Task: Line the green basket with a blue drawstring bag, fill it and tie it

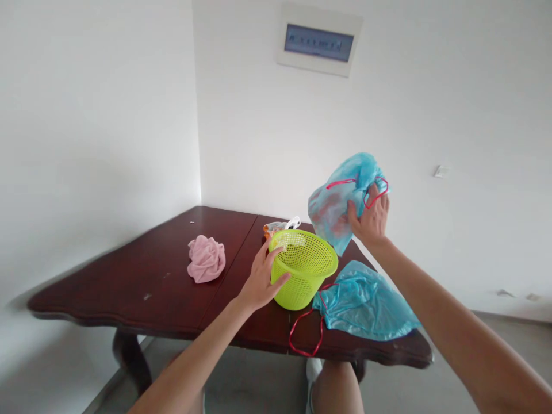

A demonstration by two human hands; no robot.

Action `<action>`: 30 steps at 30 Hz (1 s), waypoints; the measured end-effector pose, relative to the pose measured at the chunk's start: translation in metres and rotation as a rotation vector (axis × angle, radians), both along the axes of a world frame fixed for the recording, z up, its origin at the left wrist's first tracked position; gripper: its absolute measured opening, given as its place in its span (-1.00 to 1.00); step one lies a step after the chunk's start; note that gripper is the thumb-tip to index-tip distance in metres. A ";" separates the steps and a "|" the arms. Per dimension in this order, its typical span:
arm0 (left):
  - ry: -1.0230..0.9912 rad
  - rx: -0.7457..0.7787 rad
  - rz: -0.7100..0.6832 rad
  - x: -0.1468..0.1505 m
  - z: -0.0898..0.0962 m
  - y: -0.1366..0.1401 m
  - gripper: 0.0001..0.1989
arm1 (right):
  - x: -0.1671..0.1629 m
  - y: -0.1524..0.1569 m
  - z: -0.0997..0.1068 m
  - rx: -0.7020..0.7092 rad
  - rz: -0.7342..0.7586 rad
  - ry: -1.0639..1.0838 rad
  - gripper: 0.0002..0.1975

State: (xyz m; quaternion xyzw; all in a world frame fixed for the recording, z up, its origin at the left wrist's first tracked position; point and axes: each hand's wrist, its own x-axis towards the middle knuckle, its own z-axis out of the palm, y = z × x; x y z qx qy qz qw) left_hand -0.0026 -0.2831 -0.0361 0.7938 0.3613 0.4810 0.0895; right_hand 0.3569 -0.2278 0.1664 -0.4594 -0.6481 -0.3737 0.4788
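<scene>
My left hand (263, 276) grips the near left side of a lime-green plastic basket (302, 287), fingers at its rim and thumb along its wall. The basket stands slightly tilted on the table, and its visible inside shows mesh. My right hand (373, 215) is raised at the right, closed on a translucent blue drawstring garbage bag (336, 201). Something reddish shows through that bag, too blurred to name; its red drawstring loops over my fingers. A second blue garbage bag (366, 305) lies flat to the right of the basket, its red drawstring trailing towards the front edge.
A dark red-brown wooden table (164, 293) with a wavy edge stands against white walls. On its left lies a crumpled pink cloth (206, 259). Behind the basket is a small plastic bag (276, 227) with orange and white parts. A breaker panel (319, 43) hangs above.
</scene>
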 end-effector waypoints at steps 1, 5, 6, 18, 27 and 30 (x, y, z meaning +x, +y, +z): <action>-0.050 0.024 -0.017 -0.001 -0.006 0.004 -0.20 | 0.008 0.007 0.005 -0.009 -0.050 -0.023 -0.17; -0.259 0.083 -0.024 -0.010 -0.041 0.024 -0.33 | 0.031 0.042 0.005 -0.101 -0.146 -0.084 -0.12; -0.292 0.075 -0.016 -0.012 -0.052 0.030 -0.37 | 0.035 0.050 -0.002 -0.134 -0.148 -0.090 -0.12; -0.372 -0.341 -0.151 -0.017 -0.119 0.058 -0.45 | 0.041 0.079 -0.188 -0.799 0.370 -0.060 -0.60; 0.074 -0.046 0.629 -0.103 -0.075 0.079 -0.59 | 0.070 -0.031 -0.254 -0.659 0.154 0.236 -0.45; 0.304 -0.253 0.846 -0.166 -0.069 0.103 -0.32 | 0.055 -0.138 -0.280 -0.457 -0.007 0.289 -0.37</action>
